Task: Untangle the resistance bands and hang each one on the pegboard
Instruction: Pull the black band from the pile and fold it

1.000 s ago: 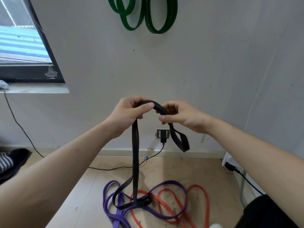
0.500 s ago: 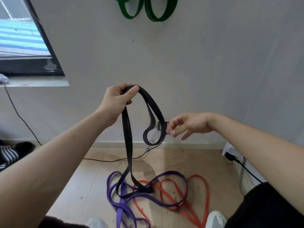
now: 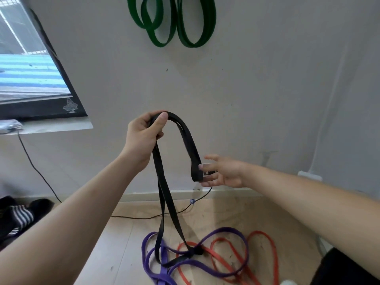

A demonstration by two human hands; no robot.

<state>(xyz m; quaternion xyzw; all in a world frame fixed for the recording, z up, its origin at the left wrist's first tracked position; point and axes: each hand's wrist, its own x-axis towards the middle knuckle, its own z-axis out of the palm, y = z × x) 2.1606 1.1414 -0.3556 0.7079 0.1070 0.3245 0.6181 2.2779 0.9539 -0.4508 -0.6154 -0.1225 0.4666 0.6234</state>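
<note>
A person's left hand (image 3: 144,136) pinches the top of a black resistance band (image 3: 162,194), its long strands dropping to the purple band (image 3: 232,233) and red band (image 3: 265,243) tangled on the floor. The right hand (image 3: 224,171), fingers spread, reaches the band's short dangling loop, just beside it.

Green bands (image 3: 174,23): tops cut off by upper edge; hanging point unseen. Purple band (image 3: 226,231) and red band (image 3: 265,237): lower loops cut off by bottom edge. Wall socket (image 3: 209,173): mostly hidden behind right hand (image 3: 224,172). Striped item (image 3: 20,218): possibly clothing.
</note>
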